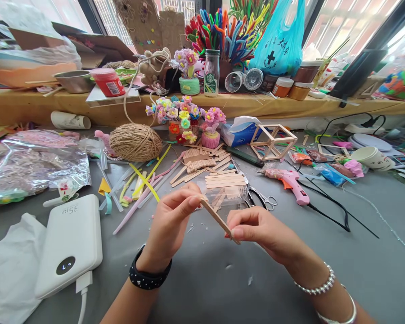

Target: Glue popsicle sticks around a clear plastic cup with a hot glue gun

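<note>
A wooden craft stick slants between my two hands above the grey table. My left hand pinches its upper end between thumb and fingertips. At the lower end, my right hand grips it the same way. I cannot tell whether it is one stick or a few stacked together. Just beyond my hands, several craft sticks lie in a row on a clear plastic container with more sticks inside. A bundle of craft sticks rests farther back.
A pink glue gun with a black cable lies right of scissors. A stick-built cube frame stands behind them. A twine ball sits back left, and a white power bank is at near left.
</note>
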A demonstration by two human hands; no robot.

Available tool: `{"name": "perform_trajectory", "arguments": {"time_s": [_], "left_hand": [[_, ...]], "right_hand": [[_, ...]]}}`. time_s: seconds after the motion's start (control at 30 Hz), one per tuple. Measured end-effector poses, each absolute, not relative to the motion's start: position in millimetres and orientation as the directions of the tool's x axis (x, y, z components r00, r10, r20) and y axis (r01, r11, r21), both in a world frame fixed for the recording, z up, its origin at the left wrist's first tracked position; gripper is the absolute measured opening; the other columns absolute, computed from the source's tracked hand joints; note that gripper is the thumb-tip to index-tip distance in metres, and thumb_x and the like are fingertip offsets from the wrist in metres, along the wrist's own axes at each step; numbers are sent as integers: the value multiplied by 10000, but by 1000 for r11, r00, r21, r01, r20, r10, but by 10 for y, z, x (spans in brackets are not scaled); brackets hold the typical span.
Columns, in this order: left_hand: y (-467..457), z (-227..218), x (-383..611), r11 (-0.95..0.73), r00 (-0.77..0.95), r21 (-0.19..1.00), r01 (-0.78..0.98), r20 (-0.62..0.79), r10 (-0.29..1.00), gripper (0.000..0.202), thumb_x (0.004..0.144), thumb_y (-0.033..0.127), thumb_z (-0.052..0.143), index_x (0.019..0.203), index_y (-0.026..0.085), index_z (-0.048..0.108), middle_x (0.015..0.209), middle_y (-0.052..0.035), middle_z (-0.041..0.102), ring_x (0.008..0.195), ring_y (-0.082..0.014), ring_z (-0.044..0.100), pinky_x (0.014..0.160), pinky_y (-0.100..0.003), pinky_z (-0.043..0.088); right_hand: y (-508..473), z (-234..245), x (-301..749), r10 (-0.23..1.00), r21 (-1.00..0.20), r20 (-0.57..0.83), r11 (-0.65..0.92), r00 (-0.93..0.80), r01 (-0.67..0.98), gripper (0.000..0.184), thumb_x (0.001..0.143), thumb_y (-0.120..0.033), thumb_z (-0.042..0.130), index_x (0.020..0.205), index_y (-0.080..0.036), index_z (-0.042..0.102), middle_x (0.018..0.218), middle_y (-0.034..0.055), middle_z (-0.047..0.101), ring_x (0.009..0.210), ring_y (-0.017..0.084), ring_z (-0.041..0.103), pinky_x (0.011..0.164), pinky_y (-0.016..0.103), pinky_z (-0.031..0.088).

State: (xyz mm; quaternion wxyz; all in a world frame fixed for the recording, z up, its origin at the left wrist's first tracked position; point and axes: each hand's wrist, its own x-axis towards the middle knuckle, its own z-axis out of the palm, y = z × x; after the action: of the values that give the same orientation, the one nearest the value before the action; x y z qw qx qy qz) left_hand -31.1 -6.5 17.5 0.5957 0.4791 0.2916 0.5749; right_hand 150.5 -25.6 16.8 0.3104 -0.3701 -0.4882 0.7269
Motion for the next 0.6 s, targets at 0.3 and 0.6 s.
{"name": "perform_trajectory", "arguments": {"time_s": [0.3,0.6], "left_hand": [[-63,183,-322,-111,238,894,-434,233,943,123,694,364,660,635,268,709,567,22,435,593,-111,391,639,-261,347],[-63,189,-306,-52,237,903,-426,167,957,213,652,423,673,542,241,677,549,11,415,573,-123,376,624,-280,368]], "right_hand": [[-255,155,1507,804,-927,-259,-362,-536,-96,130,615,-292,727,622,-174,675,625,-30,565,634,81,495,628,224,374],[-255,160,1512,795,-926,-264,-368,-545,-88,171,603,-332,730,616,-172,669,629,-21,564,633,88,494,622,227,388]]}}
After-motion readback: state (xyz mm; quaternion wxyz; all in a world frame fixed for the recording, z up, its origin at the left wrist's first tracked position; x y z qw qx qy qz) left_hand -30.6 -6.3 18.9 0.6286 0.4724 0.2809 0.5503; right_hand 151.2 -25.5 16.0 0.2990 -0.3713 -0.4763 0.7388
